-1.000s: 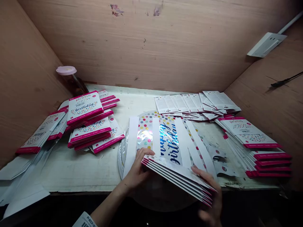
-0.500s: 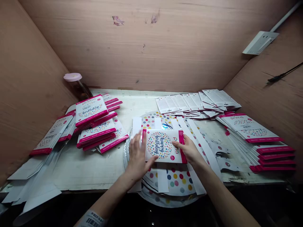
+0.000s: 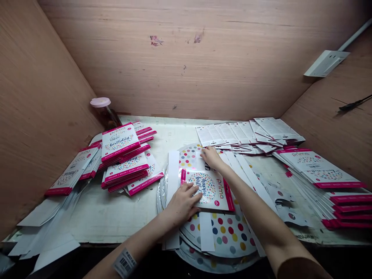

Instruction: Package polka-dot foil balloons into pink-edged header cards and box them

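Observation:
A flat "prima" balloon packet with pink edges and a polka-dot "happy birthday" print lies on a pile of foil balloons with dots. My left hand rests flat on the packet's near left part, not gripping it. My right hand reaches past the packet's far edge, its fingertips on a white paper strip and nothing held. Another white strip lies left of the packet.
Stacks of pink-edged packets sit to the left, and more to the right. Printed leaflets lie at the back. A pink-lidded jar stands in the corner. Wooden walls surround the white table.
My right hand has let go of the packet's right edge and moved to the far side. The packet now lies lower on the pile under my left hand. The view has shifted slightly.

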A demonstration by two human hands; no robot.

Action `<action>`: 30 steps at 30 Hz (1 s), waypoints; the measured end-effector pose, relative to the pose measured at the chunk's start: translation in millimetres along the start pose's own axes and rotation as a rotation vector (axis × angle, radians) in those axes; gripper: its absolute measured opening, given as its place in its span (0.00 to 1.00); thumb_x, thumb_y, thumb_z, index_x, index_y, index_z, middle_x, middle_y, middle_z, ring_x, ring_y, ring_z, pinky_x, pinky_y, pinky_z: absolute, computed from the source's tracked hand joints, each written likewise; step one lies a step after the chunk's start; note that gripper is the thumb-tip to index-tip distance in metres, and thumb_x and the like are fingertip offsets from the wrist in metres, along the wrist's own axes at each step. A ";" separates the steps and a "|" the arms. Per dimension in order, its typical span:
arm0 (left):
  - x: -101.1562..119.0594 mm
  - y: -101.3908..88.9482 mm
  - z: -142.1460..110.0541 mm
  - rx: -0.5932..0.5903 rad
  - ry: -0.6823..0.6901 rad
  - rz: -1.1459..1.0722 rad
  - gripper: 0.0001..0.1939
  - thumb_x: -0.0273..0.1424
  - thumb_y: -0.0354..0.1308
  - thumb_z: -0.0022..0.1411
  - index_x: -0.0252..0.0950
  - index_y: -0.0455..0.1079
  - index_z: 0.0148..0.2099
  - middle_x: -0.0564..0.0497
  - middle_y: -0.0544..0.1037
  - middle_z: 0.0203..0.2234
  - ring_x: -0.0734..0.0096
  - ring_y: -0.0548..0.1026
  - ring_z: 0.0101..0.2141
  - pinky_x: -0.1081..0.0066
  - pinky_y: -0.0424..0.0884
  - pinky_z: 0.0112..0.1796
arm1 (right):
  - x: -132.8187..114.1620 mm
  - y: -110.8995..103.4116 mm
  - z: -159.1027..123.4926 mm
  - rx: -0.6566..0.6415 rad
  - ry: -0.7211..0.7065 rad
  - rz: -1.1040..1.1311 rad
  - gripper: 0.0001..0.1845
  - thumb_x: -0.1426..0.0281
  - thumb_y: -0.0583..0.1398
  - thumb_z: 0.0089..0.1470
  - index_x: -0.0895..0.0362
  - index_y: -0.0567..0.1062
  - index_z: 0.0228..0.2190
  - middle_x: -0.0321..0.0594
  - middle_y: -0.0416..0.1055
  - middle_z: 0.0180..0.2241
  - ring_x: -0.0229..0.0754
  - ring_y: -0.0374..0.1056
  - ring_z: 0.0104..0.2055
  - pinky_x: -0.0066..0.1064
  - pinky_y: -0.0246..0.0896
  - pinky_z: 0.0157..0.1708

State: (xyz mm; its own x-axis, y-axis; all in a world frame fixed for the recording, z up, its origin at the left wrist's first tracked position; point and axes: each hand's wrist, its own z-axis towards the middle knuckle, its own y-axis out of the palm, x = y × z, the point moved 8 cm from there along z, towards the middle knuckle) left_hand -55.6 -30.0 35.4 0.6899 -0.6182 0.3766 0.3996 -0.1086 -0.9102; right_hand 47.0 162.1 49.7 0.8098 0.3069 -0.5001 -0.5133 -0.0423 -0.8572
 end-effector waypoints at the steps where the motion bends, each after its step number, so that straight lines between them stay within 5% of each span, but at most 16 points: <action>1: -0.2 0.1 -0.1 -0.002 -0.005 -0.004 0.23 0.31 0.66 0.57 0.38 0.67 0.54 0.40 0.71 0.54 0.44 0.64 0.57 0.46 0.65 0.54 | 3.2 4.0 15.2 -0.014 0.009 0.012 0.05 0.74 0.64 0.50 0.60 0.76 0.33 0.50 0.70 0.40 0.52 0.64 0.47 0.42 0.61 0.47; 4: -0.8 -0.6 -0.5 -0.009 -0.015 -0.013 0.24 0.32 0.66 0.57 0.38 0.66 0.55 0.41 0.71 0.54 0.45 0.64 0.58 0.46 0.65 0.55 | 11.5 11.5 41.0 -0.079 0.014 0.074 0.09 0.74 0.69 0.41 0.60 0.73 0.26 0.42 0.71 0.30 0.44 0.67 0.35 0.34 0.63 0.36; 8: -0.4 -3.9 -1.1 -0.020 -0.004 -0.021 0.24 0.35 0.64 0.58 0.38 0.66 0.56 0.41 0.70 0.55 0.45 0.64 0.57 0.47 0.64 0.56 | 4.9 0.5 30.4 -0.092 -0.068 0.170 0.09 0.73 0.67 0.43 0.59 0.74 0.29 0.32 0.69 0.22 0.36 0.64 0.25 0.27 0.61 0.28; 11: -0.2 -6.2 -1.0 -0.018 0.028 -0.027 0.21 0.36 0.61 0.61 0.37 0.67 0.55 0.42 0.70 0.55 0.47 0.65 0.56 0.49 0.65 0.56 | -11.9 -17.5 -10.0 -0.029 -0.172 0.206 0.02 0.72 0.64 0.50 0.57 0.74 0.28 0.36 0.73 0.26 0.38 0.67 0.29 0.29 0.63 0.32; 14: -1.3 -7.9 -0.1 0.002 0.041 -0.045 0.17 0.36 0.58 0.64 0.39 0.68 0.54 0.42 0.71 0.54 0.48 0.65 0.56 0.50 0.66 0.55 | -31.0 -28.1 -68.2 0.028 -0.285 0.200 0.07 0.71 0.60 0.56 0.55 0.75 0.27 0.40 0.75 0.29 0.43 0.69 0.35 0.34 0.65 0.36; 19: -1.1 -6.2 2.9 -0.027 0.017 -0.032 0.17 0.34 0.60 0.61 0.36 0.67 0.52 0.41 0.72 0.51 0.48 0.67 0.55 0.51 0.67 0.55 | -55.0 -21.6 -148.1 0.193 -0.513 0.072 0.13 0.74 0.53 0.63 0.56 0.78 0.37 0.46 0.78 0.36 0.47 0.74 0.40 0.38 0.71 0.38; 22: -5.6 -6.5 4.1 -0.031 -0.057 -0.045 0.18 0.36 0.62 0.60 0.34 0.66 0.50 0.39 0.72 0.51 0.49 0.69 0.53 0.53 0.69 0.53 | -52.5 -5.7 -165.4 0.261 -0.525 0.031 0.14 0.77 0.53 0.62 0.57 0.78 0.41 0.48 0.78 0.42 0.49 0.75 0.46 0.43 0.72 0.45; 26: -6.5 -6.8 5.6 -0.028 -0.072 -0.045 0.27 0.39 0.61 0.60 0.36 0.61 0.58 0.39 0.63 0.62 0.49 0.67 0.56 0.53 0.68 0.54 | -44.8 4.6 -173.5 0.280 -0.464 0.053 0.15 0.77 0.53 0.62 0.56 0.78 0.43 0.47 0.78 0.44 0.51 0.74 0.49 0.47 0.72 0.48; 30: -1.7 -3.2 7.9 -0.095 -0.018 0.021 0.28 0.39 0.59 0.63 0.36 0.62 0.62 0.43 0.65 0.62 0.49 0.67 0.55 0.55 0.67 0.54 | -50.3 -3.9 -203.4 0.142 -0.489 0.065 0.11 0.72 0.56 0.62 0.57 0.76 0.43 0.49 0.77 0.45 0.51 0.72 0.51 0.47 0.71 0.50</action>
State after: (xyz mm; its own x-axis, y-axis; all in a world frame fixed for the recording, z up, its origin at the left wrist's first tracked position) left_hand -53.3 -22.4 39.1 0.7088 -0.6070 0.3593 0.3263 -0.1695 -0.9299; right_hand 66.1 -46.5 53.1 0.5649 0.7179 -0.4068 -0.6195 0.0433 -0.7838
